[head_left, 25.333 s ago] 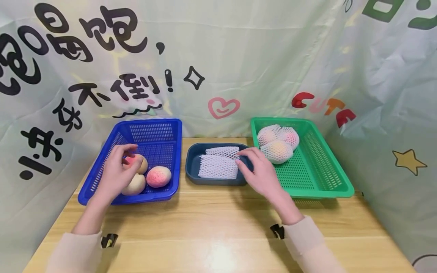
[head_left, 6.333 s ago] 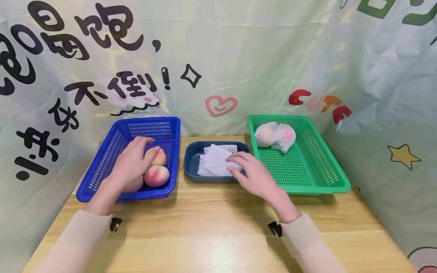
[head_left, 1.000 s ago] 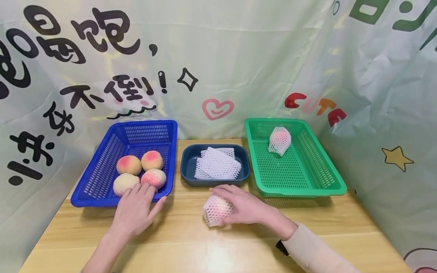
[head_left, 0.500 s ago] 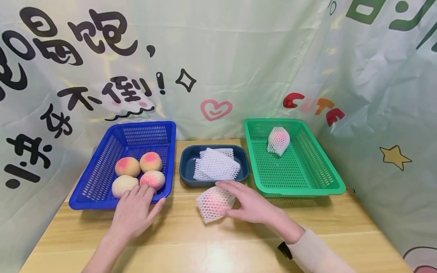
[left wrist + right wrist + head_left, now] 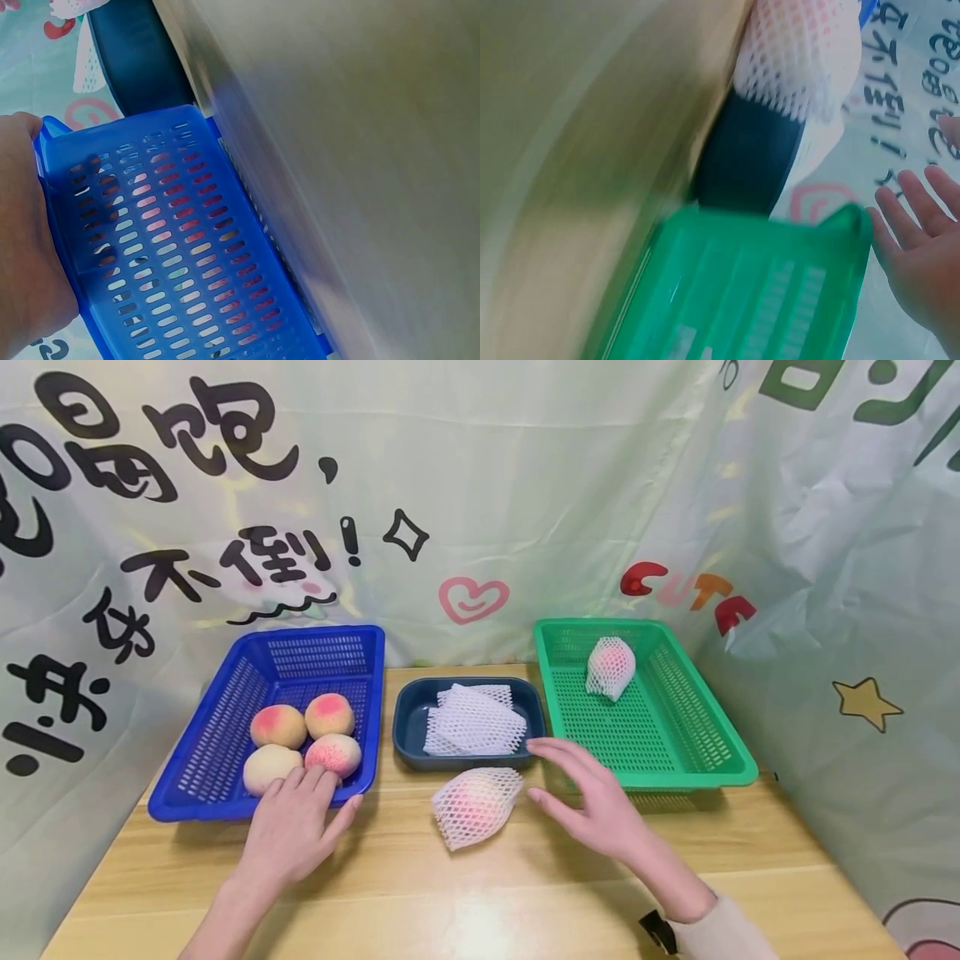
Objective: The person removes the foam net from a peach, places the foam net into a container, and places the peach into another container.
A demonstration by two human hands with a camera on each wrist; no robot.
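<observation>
A peach in a white foam net (image 5: 477, 806) lies on the table between my hands. My right hand (image 5: 600, 810) is just right of it, thumb and fingers spread, holding nothing. In the right wrist view that hand (image 5: 922, 240) is beside the green basket's corner. My left hand (image 5: 294, 822) rests over the front rim of the blue basket (image 5: 168, 806), its thumb pointing out to the right. Near its fingertips are a pale peach (image 5: 272, 767) and a pink speckled peach (image 5: 334, 754). Two more peaches, including a rosy one (image 5: 330, 716), sit behind them.
A dark tray (image 5: 408, 743) with several flattened white foam nets (image 5: 480, 722) stands mid-table, behind the netted peach. The green basket (image 5: 720, 727) at right holds another netted peach (image 5: 611, 668). A printed cloth (image 5: 487, 485) hangs behind.
My right hand has let go of the netted peach on the table and drawn back to the right. Earlier, three netted peaches, then two, lay in the green basket; now one does.
</observation>
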